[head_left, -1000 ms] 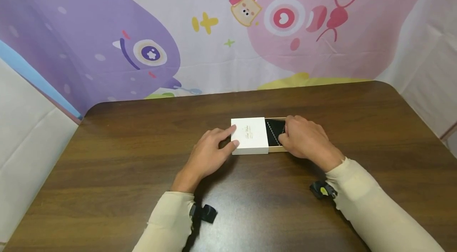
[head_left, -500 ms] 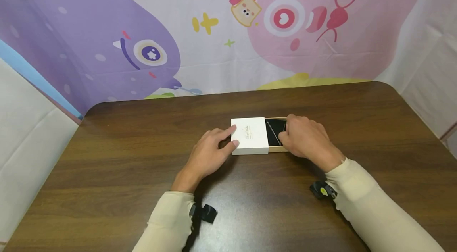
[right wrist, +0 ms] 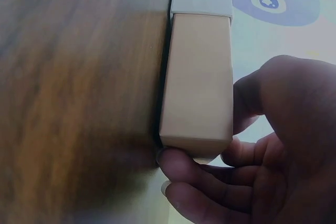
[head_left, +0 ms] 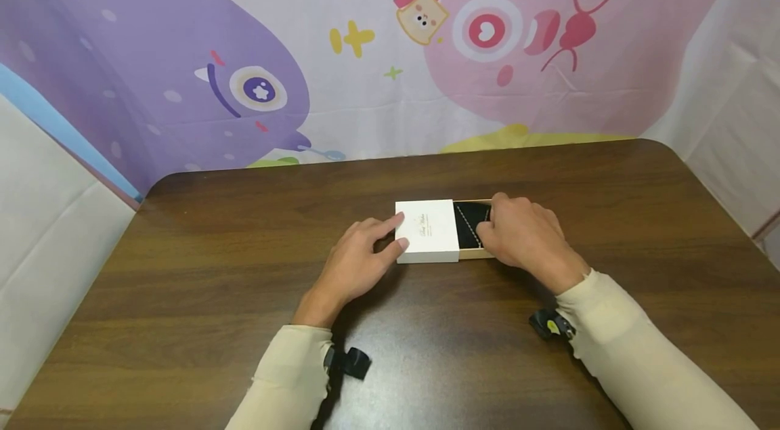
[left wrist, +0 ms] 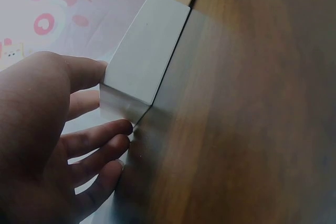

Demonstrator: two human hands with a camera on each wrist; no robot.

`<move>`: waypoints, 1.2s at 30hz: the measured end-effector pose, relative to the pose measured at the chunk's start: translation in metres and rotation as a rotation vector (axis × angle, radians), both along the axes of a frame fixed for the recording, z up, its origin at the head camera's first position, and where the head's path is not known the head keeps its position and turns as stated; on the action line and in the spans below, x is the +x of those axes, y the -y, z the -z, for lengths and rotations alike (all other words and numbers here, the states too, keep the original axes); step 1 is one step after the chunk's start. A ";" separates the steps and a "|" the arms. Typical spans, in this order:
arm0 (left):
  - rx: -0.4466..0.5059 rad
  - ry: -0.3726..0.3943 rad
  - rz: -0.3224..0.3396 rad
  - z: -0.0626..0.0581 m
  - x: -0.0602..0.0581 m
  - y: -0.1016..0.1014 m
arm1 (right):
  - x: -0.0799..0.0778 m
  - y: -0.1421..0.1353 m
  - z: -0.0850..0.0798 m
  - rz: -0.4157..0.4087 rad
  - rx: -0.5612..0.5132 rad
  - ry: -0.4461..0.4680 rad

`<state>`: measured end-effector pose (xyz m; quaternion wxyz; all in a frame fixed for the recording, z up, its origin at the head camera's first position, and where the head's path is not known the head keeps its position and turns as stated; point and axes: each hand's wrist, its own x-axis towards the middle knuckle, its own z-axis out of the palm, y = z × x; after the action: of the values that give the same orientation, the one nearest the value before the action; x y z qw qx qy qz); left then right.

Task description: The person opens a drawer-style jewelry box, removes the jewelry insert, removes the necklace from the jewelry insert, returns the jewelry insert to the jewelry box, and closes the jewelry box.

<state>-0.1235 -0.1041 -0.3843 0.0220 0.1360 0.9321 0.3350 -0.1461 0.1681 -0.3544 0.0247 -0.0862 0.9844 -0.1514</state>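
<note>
A white box sleeve [head_left: 426,230] with gold lettering lies at the middle of the wooden table. From its right end sticks out a tan tray [right wrist: 197,77], partly drawn out. Inside the tray, a thin silvery chain [head_left: 469,227] runs across a black insert [head_left: 475,213]. My left hand [head_left: 359,257] touches the sleeve's left end, thumb and index tips on its top edge. In the left wrist view its other fingers lie nearly straight by the end face. My right hand [head_left: 524,233] pinches the tray's right end and hides part of the chain.
The brown wooden table [head_left: 213,267] spreads around the box on all sides. Behind it hangs a cloth [head_left: 365,98] printed with cartoon figures. Pale panels [head_left: 49,227] stand to the left and right.
The right hand has moved very slightly rightward with the tray, baring a little more of the black insert and chain. The left hand and sleeve have hardly moved.
</note>
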 end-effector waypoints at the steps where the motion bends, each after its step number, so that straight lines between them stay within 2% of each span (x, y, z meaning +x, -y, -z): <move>1: 0.000 0.000 0.000 0.000 0.000 0.000 | 0.000 0.000 0.000 0.000 -0.002 -0.003; 9: 0.004 0.000 -0.005 0.000 -0.001 -0.001 | 0.001 0.000 -0.001 0.005 -0.008 -0.040; 19: 0.015 0.002 -0.002 0.000 -0.001 -0.001 | 0.001 0.000 -0.001 0.012 -0.024 -0.034; 36: 0.022 0.003 -0.011 0.000 0.000 0.000 | 0.003 0.001 -0.002 -0.005 0.017 -0.037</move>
<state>-0.1237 -0.1038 -0.3846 0.0199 0.1308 0.9291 0.3453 -0.1428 0.1670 -0.3521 0.0076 -0.0911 0.9857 -0.1416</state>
